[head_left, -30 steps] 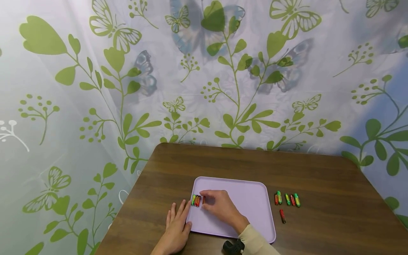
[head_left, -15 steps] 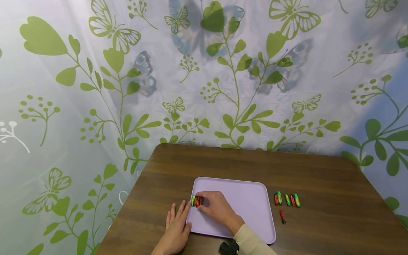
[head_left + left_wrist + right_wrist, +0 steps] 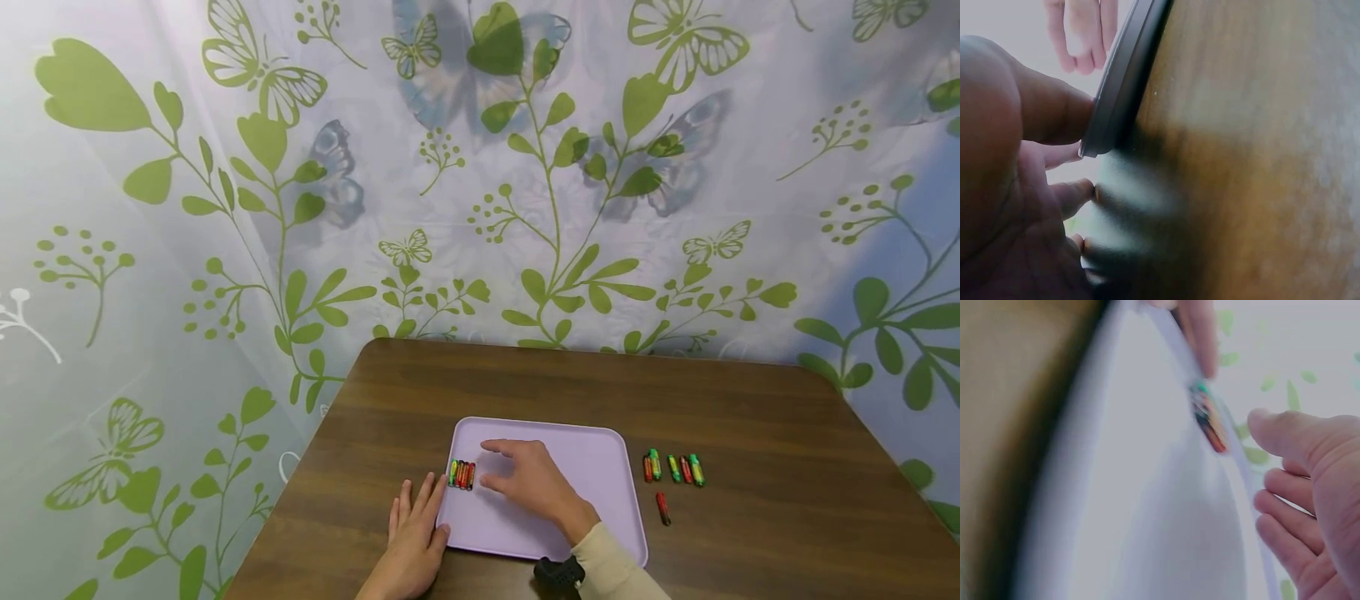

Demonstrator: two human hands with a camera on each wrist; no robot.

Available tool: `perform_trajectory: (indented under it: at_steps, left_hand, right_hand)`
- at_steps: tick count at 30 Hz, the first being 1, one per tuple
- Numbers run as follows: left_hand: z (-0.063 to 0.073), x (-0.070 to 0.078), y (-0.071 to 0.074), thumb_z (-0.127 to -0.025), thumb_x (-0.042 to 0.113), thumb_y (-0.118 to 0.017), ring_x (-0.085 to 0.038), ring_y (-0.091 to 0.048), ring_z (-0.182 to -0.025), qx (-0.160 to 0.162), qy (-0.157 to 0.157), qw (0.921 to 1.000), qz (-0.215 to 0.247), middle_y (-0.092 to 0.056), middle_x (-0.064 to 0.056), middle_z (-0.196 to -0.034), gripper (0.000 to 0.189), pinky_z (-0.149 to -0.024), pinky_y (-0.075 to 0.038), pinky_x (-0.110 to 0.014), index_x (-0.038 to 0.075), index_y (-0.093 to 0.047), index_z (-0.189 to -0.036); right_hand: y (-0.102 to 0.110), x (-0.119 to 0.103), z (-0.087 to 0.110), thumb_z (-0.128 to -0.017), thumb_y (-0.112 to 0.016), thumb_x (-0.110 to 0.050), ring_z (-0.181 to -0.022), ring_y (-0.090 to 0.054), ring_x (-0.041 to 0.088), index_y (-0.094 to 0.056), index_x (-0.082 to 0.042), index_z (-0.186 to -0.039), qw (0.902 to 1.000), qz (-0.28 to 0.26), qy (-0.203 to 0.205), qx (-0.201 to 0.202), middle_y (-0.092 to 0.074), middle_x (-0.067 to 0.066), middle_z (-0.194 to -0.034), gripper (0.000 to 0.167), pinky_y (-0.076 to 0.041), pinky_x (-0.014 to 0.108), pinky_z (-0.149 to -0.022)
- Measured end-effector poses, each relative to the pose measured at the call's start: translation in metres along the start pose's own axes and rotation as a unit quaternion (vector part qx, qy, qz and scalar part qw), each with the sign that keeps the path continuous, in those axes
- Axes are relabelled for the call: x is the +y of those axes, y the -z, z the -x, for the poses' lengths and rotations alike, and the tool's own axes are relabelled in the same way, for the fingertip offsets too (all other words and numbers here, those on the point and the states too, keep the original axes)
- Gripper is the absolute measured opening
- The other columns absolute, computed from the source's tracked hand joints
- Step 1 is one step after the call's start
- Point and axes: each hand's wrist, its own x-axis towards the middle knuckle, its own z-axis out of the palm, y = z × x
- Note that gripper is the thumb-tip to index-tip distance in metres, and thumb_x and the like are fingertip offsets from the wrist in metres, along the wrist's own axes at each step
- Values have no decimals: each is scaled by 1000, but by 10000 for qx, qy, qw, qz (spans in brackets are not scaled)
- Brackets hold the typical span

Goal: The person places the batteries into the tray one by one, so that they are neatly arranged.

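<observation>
Side by side at the left end of a lilac tray (image 3: 555, 533) lies a row of several small batteries (image 3: 462, 474), one green and yellow, the others red and black. My right hand (image 3: 534, 482) is over the tray just right of the row, thumb and fingers apart with nothing between them. In the right wrist view that same hand (image 3: 1310, 500) shows relaxed fingers, and the battery row (image 3: 1210, 419) is blurred beyond it. My left hand (image 3: 414, 537) rests on the table at the tray's left edge, fingers spread. Its thumb touches the tray rim (image 3: 1124, 75) in the left wrist view.
Right of the tray, on the brown wooden table (image 3: 780, 467), more green and red batteries (image 3: 686, 469) lie in a loose row. A single red battery (image 3: 663, 508) lies nearer the front. A patterned curtain (image 3: 480, 208) hangs behind the table's far edge.
My right hand slid a red battery left against the row, then let go and moved back to the right with fingers parted. The left hand stayed in place.
</observation>
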Motion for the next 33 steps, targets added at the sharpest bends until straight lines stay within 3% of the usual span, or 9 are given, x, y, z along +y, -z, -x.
perform_trajectory:
  at_steps: [7, 14, 26, 33]
  left_hand:
    - [0, 15, 11, -104, 6, -63, -69, 1, -161, -351, 296, 9989, 79, -29, -35, -174, 68, -123, 5, -82, 5, -41, -168]
    - [-2, 21, 16, -106, 7, -62, -65, 3, -163, -616, 548, 9966, -91, -26, -31, -177, 68, -126, 4, -80, 7, -37, -170]
    - [1, 13, 8, -103, 5, -63, -70, 1, -159, -259, 269, 9990, 234, -29, -38, -172, 69, -123, 7, -82, 4, -41, -168]
    - [1, 18, 11, -103, 4, -62, -70, 2, -159, -374, 279, 9987, 192, -28, -37, -173, 68, -122, 7, -83, 2, -39, -168]
  right_hand:
    - [38, 17, 12, -88, -93, -31, -124, -76, 27, -80, -11, -133, 9978, -187, -619, 105, -80, 1, -132, 51, -61, 51, -105]
    - [71, 30, 27, -89, -93, -31, -123, -77, 23, -80, -15, -134, 9970, 65, -634, 434, -81, -2, -130, 49, -61, 51, -105]
    - [116, 53, 58, -89, -93, -30, -120, -78, 30, -80, -14, -133, 9923, 354, -993, 657, -82, 4, -128, 49, -62, 58, -100]
    - [139, 64, 80, -90, -92, -35, -120, -78, 31, -80, -14, -134, 9880, 498, -1299, 674, -82, 4, -129, 50, -62, 60, -100]
